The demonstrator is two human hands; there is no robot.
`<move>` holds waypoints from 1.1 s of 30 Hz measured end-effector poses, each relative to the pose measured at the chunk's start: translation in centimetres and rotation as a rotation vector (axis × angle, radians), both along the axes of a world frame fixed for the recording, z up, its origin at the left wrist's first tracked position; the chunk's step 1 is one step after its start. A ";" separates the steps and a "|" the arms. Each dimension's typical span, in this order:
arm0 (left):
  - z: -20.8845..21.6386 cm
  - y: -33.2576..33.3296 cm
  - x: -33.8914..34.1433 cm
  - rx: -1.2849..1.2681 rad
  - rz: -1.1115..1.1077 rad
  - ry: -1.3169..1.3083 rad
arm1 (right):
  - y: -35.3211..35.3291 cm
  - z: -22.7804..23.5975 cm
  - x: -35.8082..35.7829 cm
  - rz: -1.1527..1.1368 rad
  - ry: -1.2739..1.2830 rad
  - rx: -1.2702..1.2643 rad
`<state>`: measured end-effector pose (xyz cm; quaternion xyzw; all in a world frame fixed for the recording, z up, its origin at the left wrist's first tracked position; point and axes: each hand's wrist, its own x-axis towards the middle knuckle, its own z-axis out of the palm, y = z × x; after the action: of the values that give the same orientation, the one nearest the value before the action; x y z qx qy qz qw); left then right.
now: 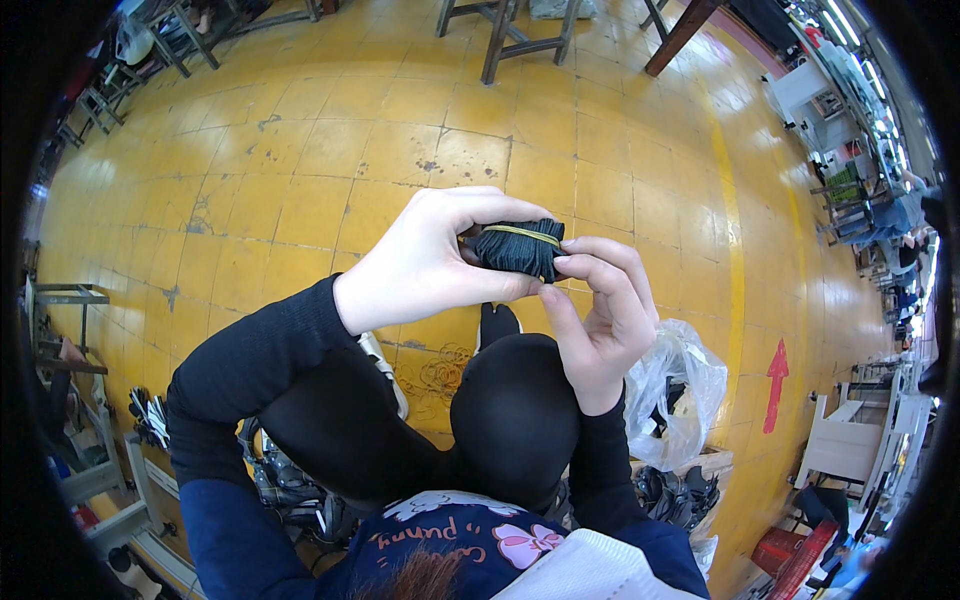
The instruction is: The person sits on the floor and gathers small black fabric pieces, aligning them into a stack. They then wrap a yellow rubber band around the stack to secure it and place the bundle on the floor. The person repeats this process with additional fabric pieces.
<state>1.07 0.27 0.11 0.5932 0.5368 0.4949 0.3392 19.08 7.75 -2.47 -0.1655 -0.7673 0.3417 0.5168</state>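
Observation:
A small bundle of dark, thin, layered pieces (515, 257), maybe fabric, sits in front of me at chest height. A yellow rubber band (522, 233) runs around it. My left hand (430, 255) is closed on the bundle from the left, with the thumb below and the fingers above and behind. At the bundle's right end, my right hand (606, 320) pinches the edge between its thumb and bent fingers. What lies right between those fingertips is mostly hidden.
Loose rubber bands (435, 382) lie on the yellow tiled floor by my feet. To my right stand a clear plastic bag (680, 385) and a crate of dark pieces (680, 495). More dark pieces (290, 470) are at my left. Wooden stools (510, 35) stand ahead; worktables (850, 440) line the right.

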 end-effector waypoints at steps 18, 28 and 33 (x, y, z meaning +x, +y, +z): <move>-0.1 -0.1 -0.1 0.000 -0.008 0.040 | -0.1 -0.3 -0.1 -0.010 -0.004 -0.004; -0.4 -0.1 -0.1 0.040 -0.013 0.007 | -0.1 -0.4 -0.2 -0.036 0.011 0.012; -0.4 0.2 -0.1 0.122 -0.007 0.070 | -0.1 -0.4 -0.3 -0.028 0.004 0.018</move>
<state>0.93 0.45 -0.33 0.6315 0.5153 0.5043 0.2852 18.75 7.64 -2.83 -0.1709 -0.7669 0.3278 0.5246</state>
